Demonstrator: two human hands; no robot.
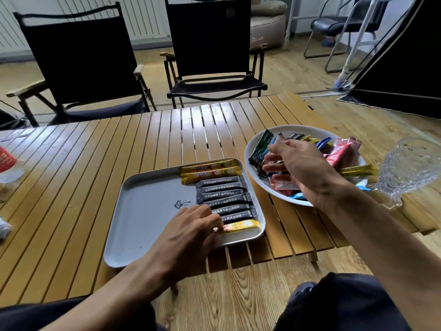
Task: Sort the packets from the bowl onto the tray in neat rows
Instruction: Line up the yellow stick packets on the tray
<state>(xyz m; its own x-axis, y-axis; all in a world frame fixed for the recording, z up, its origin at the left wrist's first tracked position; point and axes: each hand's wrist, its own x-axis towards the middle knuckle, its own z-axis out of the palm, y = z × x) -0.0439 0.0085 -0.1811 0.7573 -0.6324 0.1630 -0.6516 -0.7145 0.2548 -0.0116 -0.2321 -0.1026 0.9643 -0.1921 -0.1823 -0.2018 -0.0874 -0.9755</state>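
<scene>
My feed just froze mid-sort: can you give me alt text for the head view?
A person's left hand pinches the end of a yellow packet at the near end of a row on the grey tray, beyond it dark packets and two gold packets. The right hand, fingers curled, reaches into the white bowl of mixed packets right of the tray.
</scene>
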